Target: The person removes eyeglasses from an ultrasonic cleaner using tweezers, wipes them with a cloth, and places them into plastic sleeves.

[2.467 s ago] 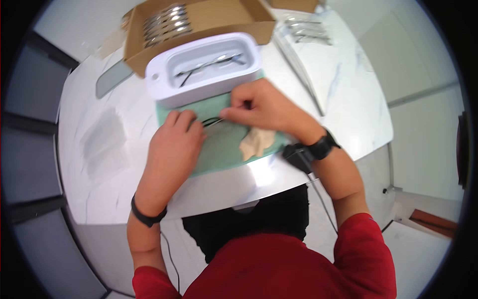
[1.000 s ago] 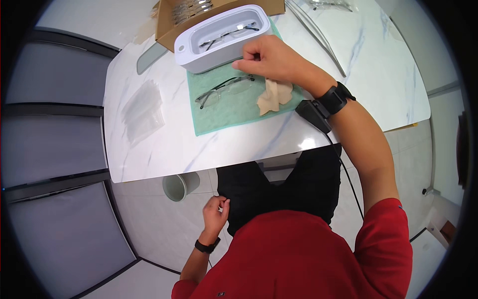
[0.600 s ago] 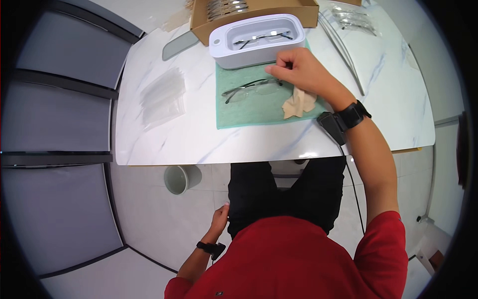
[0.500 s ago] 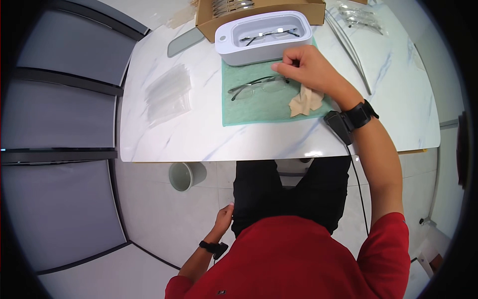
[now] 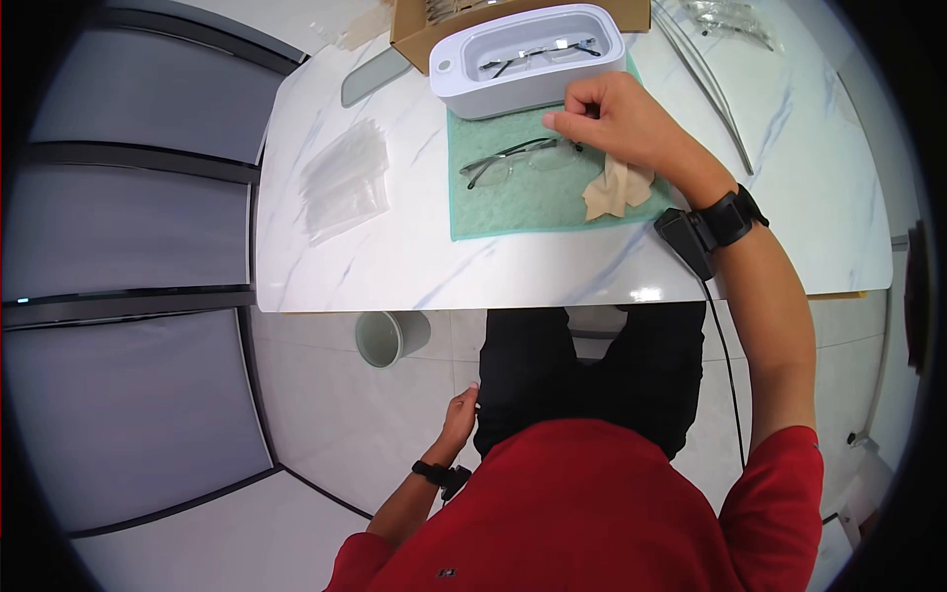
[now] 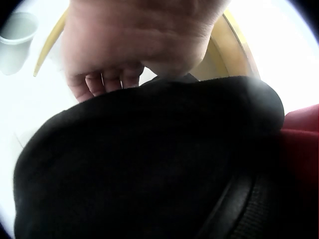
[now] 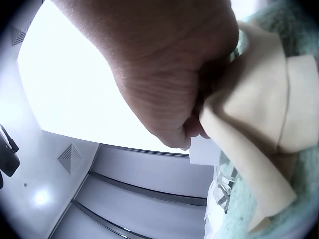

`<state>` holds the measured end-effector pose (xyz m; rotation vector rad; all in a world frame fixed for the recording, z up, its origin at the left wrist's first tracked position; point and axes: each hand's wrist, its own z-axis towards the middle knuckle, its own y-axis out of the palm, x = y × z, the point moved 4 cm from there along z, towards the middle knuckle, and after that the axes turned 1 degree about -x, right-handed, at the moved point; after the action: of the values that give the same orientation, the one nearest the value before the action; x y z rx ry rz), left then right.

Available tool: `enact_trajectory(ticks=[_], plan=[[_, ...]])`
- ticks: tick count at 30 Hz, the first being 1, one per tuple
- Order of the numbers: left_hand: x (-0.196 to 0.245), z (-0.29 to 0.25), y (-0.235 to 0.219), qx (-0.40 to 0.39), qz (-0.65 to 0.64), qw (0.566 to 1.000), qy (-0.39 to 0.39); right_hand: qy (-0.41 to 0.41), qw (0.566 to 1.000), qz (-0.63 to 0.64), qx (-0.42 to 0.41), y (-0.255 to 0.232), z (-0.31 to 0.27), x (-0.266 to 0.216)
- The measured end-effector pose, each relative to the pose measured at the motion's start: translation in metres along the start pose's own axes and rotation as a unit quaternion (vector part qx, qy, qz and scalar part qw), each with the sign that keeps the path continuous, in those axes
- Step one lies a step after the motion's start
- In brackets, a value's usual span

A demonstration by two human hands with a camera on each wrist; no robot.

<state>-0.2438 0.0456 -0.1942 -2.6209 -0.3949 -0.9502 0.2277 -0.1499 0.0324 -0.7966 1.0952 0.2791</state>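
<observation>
A pair of eyeglasses (image 5: 508,153) with dark temples lies on the green towel (image 5: 513,215). My right hand (image 5: 623,120) rests at the towel's right side, fingers loosely curled and holding nothing, close to the eyeglasses' right end. Right beside it lies a crumpled beige cloth (image 5: 619,189), large in the right wrist view. Behind, a second pair of eyeglasses (image 5: 533,53) sits in the basin of a white oblong tub (image 5: 464,99). Below the table, my left hand (image 5: 460,419) hangs beside the left thigh; the left wrist view shows its loosely bent fingers against the black trousers.
Clear plastic sleeves (image 5: 345,183) lie at the left, with a grey flat piece (image 5: 375,79) behind. A cardboard box (image 5: 636,16) stands at the back. Thin curved strips (image 5: 712,94) and bagged items (image 5: 735,20) lie right. A bin (image 5: 380,338) is on the floor.
Both hands were at the eyeglasses earlier. My left hand has dropped below the table to the thigh, and the eyeglasses lie released on the towel. The head view has shifted.
</observation>
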Motion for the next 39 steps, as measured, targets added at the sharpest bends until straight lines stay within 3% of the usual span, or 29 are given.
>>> enact_trajectory(ticks=[3,5,9,18,22,24,28,34,36,39], plan=[[-0.001,0.002,-0.002,-0.004,0.010,1.000,0.003,-0.017,1.000,-0.011,0.011,0.000,0.000,0.001],[0.003,0.005,-0.003,0.031,0.021,0.998,0.055,-0.014,1.000,-0.009,0.014,0.000,0.000,0.000],[0.008,0.017,0.004,0.058,-0.019,0.997,0.055,-0.009,1.000,-0.007,0.016,0.001,0.000,0.001],[0.010,-0.004,0.001,0.019,-0.030,0.999,0.000,-0.020,1.000,-0.017,0.006,0.001,0.000,0.003],[0.003,0.009,-0.012,-0.050,0.024,0.998,0.003,-0.017,1.000,-0.025,0.000,0.003,0.001,0.005],[0.008,0.010,-0.010,0.012,-0.003,0.999,0.035,-0.011,1.000,-0.017,0.008,0.002,0.000,0.004],[-0.011,0.022,-0.006,0.022,-0.027,0.999,0.008,-0.012,1.000,-0.016,0.003,0.002,0.000,0.006],[-0.019,0.009,-0.024,-0.057,0.020,0.997,-0.037,-0.015,1.000,-0.015,0.012,0.006,0.000,0.003],[-0.024,0.008,-0.031,-0.101,-0.037,0.991,-0.085,-0.017,0.999,-0.032,0.012,0.005,0.001,0.005],[-0.002,0.011,-0.029,-0.158,0.004,0.985,-0.073,0.004,1.000,-0.020,0.000,0.006,0.001,0.009]])
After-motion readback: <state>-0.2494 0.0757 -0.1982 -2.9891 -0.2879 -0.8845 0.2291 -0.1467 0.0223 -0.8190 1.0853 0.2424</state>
